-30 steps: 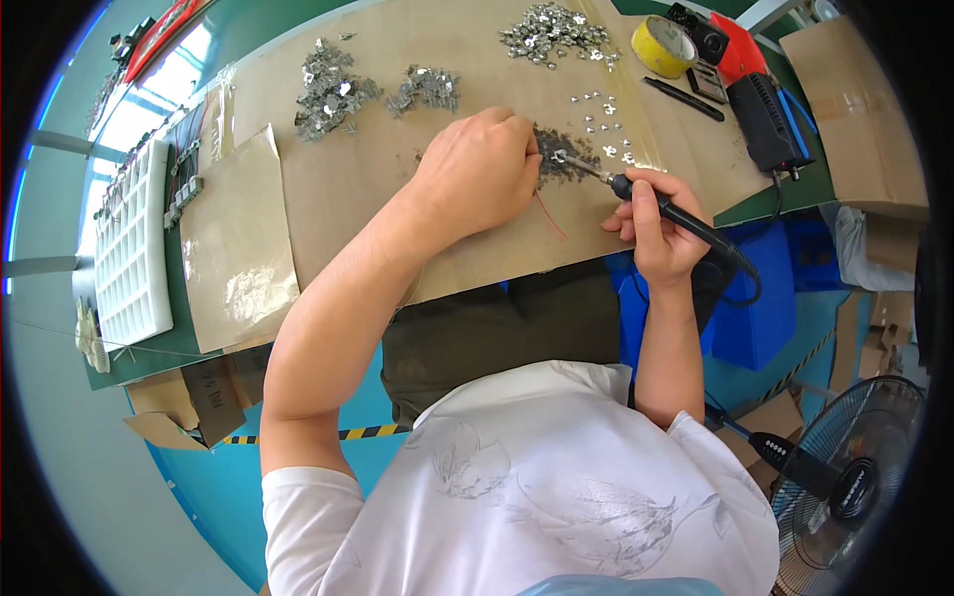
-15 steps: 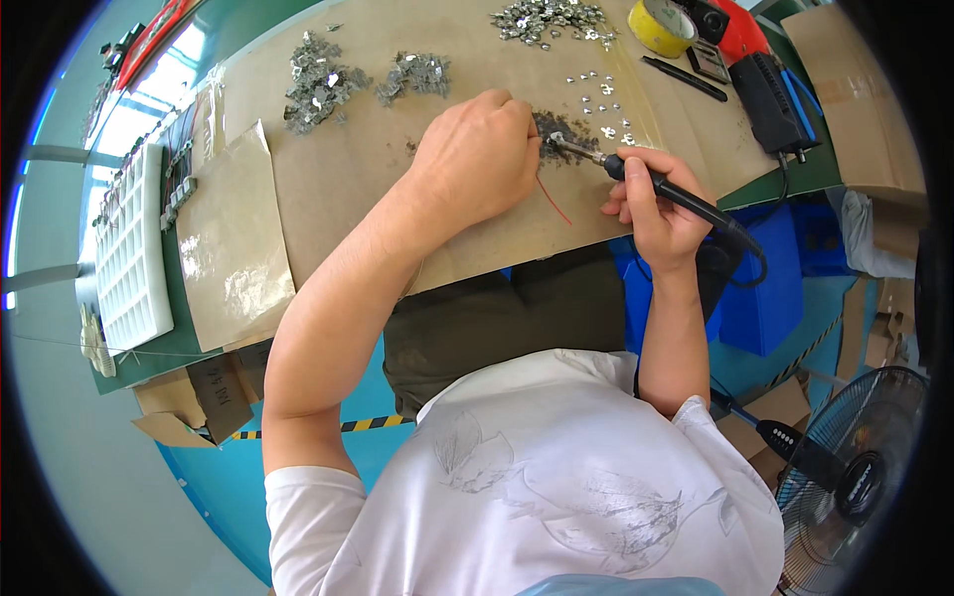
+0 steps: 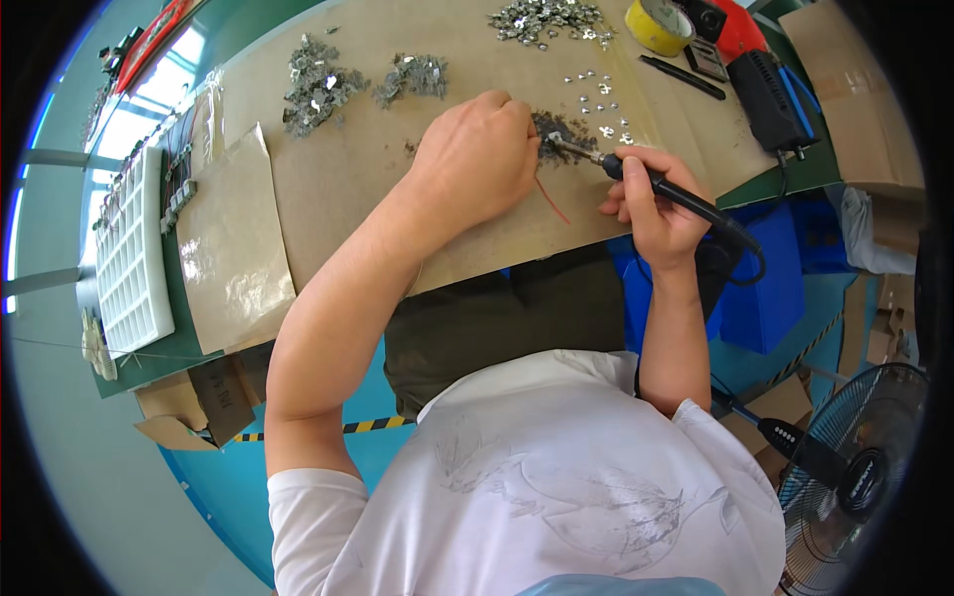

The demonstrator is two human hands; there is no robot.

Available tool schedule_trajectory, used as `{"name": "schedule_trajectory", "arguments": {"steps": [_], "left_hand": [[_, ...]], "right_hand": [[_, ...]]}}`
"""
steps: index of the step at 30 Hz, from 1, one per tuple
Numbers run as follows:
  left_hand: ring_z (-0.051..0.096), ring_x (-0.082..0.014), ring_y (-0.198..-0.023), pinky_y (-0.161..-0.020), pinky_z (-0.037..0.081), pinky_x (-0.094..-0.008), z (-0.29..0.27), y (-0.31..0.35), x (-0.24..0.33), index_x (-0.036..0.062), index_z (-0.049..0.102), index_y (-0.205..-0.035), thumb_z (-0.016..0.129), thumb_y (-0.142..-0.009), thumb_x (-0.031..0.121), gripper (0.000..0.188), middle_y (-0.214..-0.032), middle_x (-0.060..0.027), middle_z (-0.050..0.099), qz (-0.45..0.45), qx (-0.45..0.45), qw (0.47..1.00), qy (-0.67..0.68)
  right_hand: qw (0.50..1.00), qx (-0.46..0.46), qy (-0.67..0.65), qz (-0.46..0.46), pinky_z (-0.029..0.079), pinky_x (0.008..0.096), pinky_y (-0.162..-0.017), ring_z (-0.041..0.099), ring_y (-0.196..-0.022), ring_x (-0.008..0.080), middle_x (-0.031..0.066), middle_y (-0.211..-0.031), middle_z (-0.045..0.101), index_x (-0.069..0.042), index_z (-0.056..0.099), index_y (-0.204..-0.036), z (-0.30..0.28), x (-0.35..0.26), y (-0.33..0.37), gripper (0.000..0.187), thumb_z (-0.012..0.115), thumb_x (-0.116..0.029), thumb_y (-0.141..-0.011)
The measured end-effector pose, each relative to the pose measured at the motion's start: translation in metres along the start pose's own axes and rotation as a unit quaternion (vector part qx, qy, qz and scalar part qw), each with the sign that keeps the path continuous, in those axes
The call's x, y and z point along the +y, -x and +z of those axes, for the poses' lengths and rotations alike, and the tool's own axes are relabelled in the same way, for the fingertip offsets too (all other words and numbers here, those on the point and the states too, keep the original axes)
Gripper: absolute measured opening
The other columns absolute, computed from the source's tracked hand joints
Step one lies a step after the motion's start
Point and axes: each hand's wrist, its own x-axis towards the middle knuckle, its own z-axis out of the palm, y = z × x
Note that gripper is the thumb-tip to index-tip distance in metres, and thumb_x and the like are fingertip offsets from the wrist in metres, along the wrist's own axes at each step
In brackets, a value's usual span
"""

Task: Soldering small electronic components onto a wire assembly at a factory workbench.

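Observation:
My right hand (image 3: 661,219) is closed round the black handle of a soldering iron (image 3: 711,212). The iron's metal tip points left and rests at a dark, crumbly heap (image 3: 566,129) on the brown sheet. Just left of that tip, my left hand (image 3: 475,154) is closed in a pinch, its back toward me. A thin red wire (image 3: 554,204) trails from beneath the pinched fingers toward the table's near edge. The fingertips and whatever part lies at the iron's tip are mostly hidden. Several small shiny metal pieces (image 3: 607,131) lie just beyond the iron.
Grey metal pieces form heaps (image 3: 316,87) at the back left; a shiny heap (image 3: 547,18) lies farther back. At the right are yellow tape (image 3: 658,28), a black pen (image 3: 683,77) and a black box (image 3: 770,99). A white gridded tray (image 3: 134,253) stands left, a fan (image 3: 855,482) lower right.
Both hands, the soldering iron and the wire keep nearly the same place. Only a very slight shift of the whole view shows.

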Motion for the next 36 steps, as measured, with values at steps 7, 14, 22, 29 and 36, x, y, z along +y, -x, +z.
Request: {"name": "schedule_trajectory", "arguments": {"steps": [7,14,22,29,36], "left_hand": [[0.066,-0.0383,-0.089,-0.08,0.053,-0.0468,0.003,0.001,0.0,0.0028,0.071,-0.09,0.07,-0.089,0.017,0.014,-0.093,-0.0162,0.067,-0.004,-0.002,1.0,-0.002],[0.066,-0.0382,-0.088,-0.079,0.054,-0.0467,0.001,0.0,0.001,0.0026,0.071,-0.089,0.07,-0.088,0.016,0.014,-0.093,-0.0164,0.067,0.004,0.012,1.0,-0.004],[0.066,-0.0384,-0.087,-0.078,0.053,-0.0467,0.001,0.001,0.001,0.0029,0.07,-0.089,0.07,-0.088,0.016,0.013,-0.092,-0.0159,0.067,0.008,0.014,1.0,-0.005],[0.066,-0.0385,-0.087,-0.079,0.053,-0.0471,0.002,0.001,0.0,0.0032,0.07,-0.09,0.07,-0.088,0.017,0.014,-0.093,-0.0157,0.067,0.008,0.009,1.0,0.005],[0.066,-0.0384,-0.09,-0.08,0.054,-0.0466,0.001,-0.001,0.003,0.0039,0.071,-0.091,0.07,-0.088,0.017,0.013,-0.095,-0.0158,0.068,-0.016,-0.012,1.0,-0.015]], "right_hand": [[1.0,-0.001,0.0,0.003,0.053,0.0205,-0.053,0.066,-0.058,0.0073,0.0041,-0.07,0.069,0.003,0.073,-0.104,0.001,0.0,0.001,0.012,0.07,-0.006,-0.096],[1.0,0.012,-0.016,0.004,0.053,0.0209,-0.053,0.067,-0.058,0.0076,0.0041,-0.07,0.069,0.003,0.073,-0.104,0.001,0.001,0.001,0.013,0.07,-0.007,-0.096],[1.0,0.001,-0.002,-0.002,0.052,0.0202,-0.054,0.067,-0.059,0.0079,0.004,-0.071,0.07,0.002,0.074,-0.103,0.001,0.0,0.001,0.011,0.071,-0.006,-0.095],[1.0,-0.01,0.0,-0.005,0.053,0.0202,-0.054,0.066,-0.058,0.0068,0.0046,-0.071,0.07,0.003,0.073,-0.105,-0.001,0.002,0.002,0.012,0.069,-0.005,-0.096],[0.997,0.047,-0.047,-0.041,0.047,0.0194,-0.051,0.055,-0.051,0.0039,0.0081,-0.077,0.073,0.004,0.069,-0.118,0.001,0.004,-0.008,0.02,0.066,-0.006,-0.101]]}}
